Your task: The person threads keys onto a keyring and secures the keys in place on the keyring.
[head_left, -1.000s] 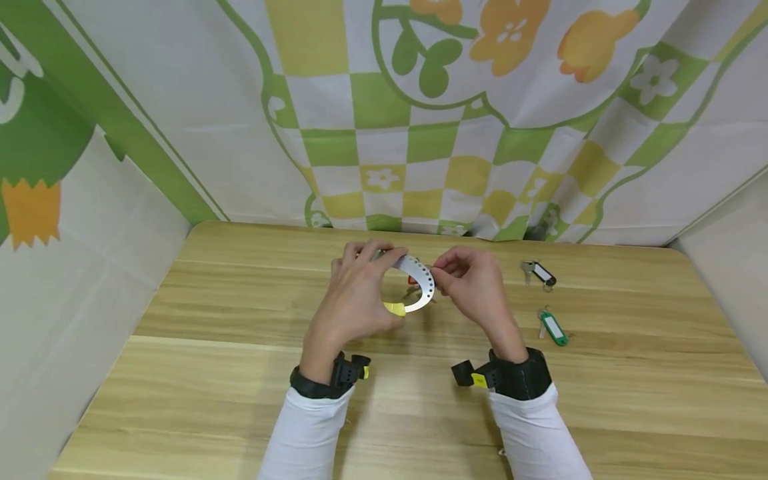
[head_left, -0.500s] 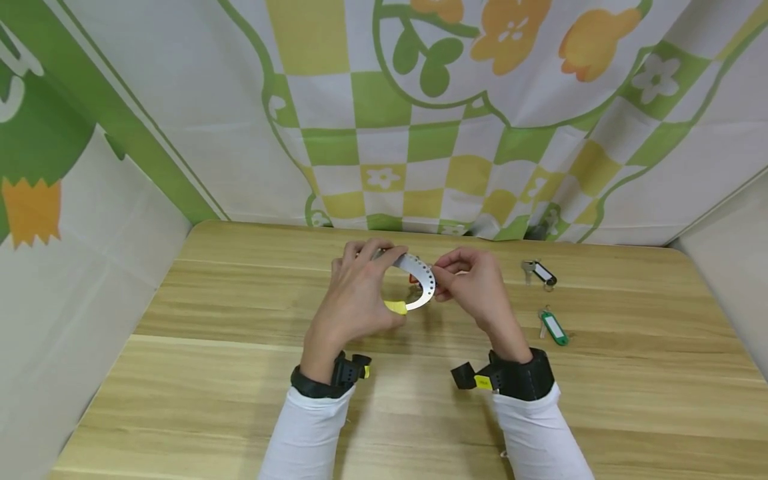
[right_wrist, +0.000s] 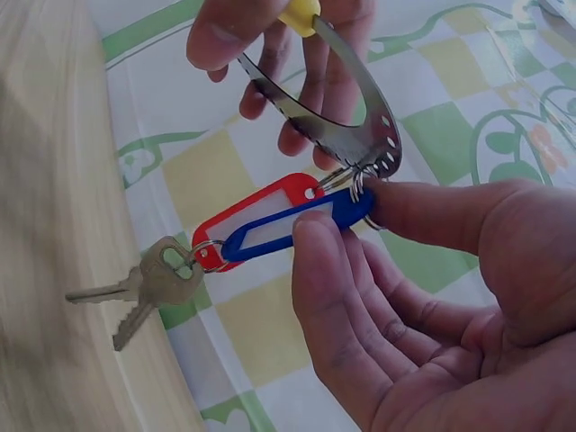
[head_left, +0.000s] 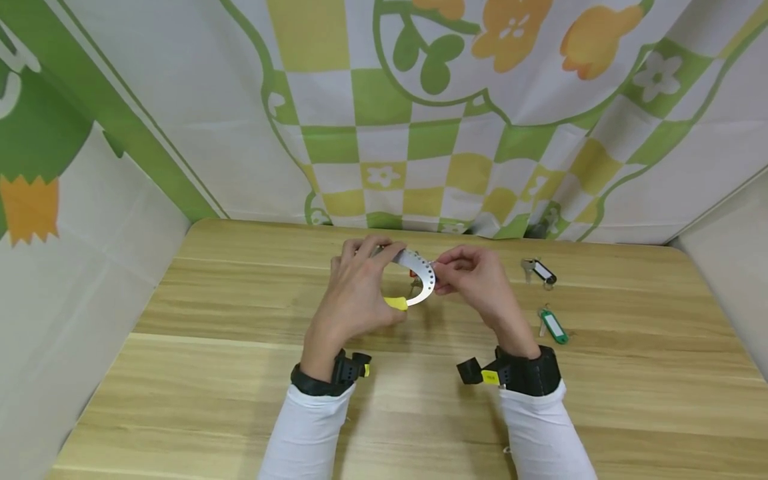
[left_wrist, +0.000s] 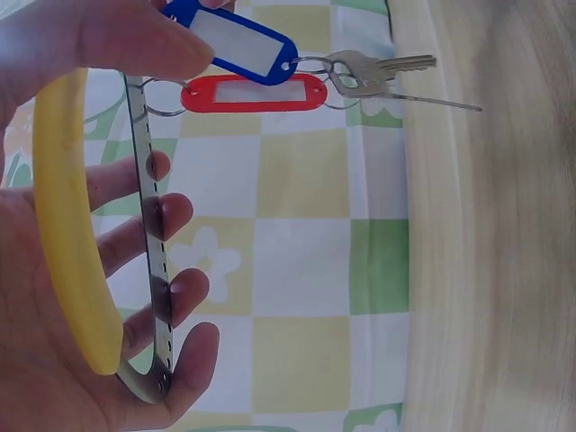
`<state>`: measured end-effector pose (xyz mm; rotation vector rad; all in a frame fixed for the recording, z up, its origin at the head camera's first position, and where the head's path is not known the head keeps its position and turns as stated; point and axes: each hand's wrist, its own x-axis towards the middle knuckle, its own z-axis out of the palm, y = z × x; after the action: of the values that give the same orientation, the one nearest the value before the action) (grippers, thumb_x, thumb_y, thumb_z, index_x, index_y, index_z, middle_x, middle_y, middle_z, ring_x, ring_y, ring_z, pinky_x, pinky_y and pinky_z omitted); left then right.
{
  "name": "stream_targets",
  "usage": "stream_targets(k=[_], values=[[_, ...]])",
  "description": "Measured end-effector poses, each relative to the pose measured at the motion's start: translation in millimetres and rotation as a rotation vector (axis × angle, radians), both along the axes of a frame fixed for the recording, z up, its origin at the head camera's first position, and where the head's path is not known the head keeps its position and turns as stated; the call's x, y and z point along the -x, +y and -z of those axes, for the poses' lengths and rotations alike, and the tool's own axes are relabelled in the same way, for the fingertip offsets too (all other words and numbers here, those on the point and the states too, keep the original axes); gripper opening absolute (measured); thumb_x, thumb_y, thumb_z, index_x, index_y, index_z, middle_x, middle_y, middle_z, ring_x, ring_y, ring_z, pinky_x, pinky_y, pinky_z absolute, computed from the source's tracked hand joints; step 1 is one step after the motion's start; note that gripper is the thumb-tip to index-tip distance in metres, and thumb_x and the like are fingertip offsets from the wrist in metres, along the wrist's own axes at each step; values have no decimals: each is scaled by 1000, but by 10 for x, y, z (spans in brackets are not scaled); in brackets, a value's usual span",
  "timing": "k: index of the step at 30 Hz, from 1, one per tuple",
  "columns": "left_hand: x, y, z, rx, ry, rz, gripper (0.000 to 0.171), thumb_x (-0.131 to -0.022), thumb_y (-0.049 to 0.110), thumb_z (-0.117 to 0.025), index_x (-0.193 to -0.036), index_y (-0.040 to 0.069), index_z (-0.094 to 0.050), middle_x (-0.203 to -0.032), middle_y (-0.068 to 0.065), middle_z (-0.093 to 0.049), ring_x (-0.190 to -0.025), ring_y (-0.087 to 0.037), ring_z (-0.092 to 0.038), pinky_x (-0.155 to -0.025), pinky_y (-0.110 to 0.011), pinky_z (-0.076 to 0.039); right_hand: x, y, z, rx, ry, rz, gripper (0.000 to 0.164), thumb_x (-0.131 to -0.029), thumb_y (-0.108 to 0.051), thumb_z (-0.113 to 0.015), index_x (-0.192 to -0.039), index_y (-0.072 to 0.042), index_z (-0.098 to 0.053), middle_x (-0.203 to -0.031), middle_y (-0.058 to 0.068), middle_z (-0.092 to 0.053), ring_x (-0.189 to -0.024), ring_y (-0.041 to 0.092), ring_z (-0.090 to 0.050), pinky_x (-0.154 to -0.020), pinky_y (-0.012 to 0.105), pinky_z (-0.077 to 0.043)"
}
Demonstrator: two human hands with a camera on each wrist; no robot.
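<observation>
My left hand [head_left: 354, 287] grips a curved metal key holder [head_left: 426, 283] with a row of holes and a yellow handle [left_wrist: 72, 234]. Its fingers pass behind the perforated plate in the left wrist view. With thumb and fingers, my right hand [head_left: 477, 287] pinches a blue key tag [right_wrist: 279, 229] by the holder's outer edge. Small metal rings [right_wrist: 360, 184] crowd the tag's upper end at the holes. Just behind the blue tag hangs a red key tag [left_wrist: 256, 94], its ring at the holder. Two keys [right_wrist: 166, 274] dangle from the tags.
On the wooden table [head_left: 210, 373], to the right of my hands, lie a black key tag with a key [head_left: 543, 271] and a green key tag with a key [head_left: 553, 326]. A patterned curtain [head_left: 384, 147] rises behind the table's far edge.
My right wrist has shifted slightly to the right while its fingers stay at the holder's edge. The left hand keeps its grip, with the holder tilted a little.
</observation>
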<state>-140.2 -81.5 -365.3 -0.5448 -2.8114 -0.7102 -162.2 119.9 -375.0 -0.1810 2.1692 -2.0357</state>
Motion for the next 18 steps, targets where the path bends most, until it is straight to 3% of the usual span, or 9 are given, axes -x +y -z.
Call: stream_targets(k=[9,14,18], values=[[10,-16,0,-37,4,-19,90,-46,39,-83,-129,21,-51,-132,2,-41,-117,-29,-33,-87,-48,-30,-9,60,-20,49,25,-55,29,-80,-12,-68,-98,7,-56,-89,22,-62,-77,40,-62,-70,45,-49],[17,-40,4,-48,4,-34,92,-46,41,-83,-130,21,-51,-132,2,-41,-117,-30,-34,-87,-48,-29,-20,106,-25,-31,90,-78,33,-75,-10,-72,-101,5,-56,-89,18,-63,-78,32,-64,-73,44,-48],[15,-47,4,-54,0,-42,91,-47,40,-83,-129,21,-51,-132,4,-41,-117,-29,-34,-88,-48,-29,-25,114,-15,-148,220,-89,33,-72,-13,-75,-98,-3,-60,-86,11,-65,-76,25,-64,-69,38,-49]])
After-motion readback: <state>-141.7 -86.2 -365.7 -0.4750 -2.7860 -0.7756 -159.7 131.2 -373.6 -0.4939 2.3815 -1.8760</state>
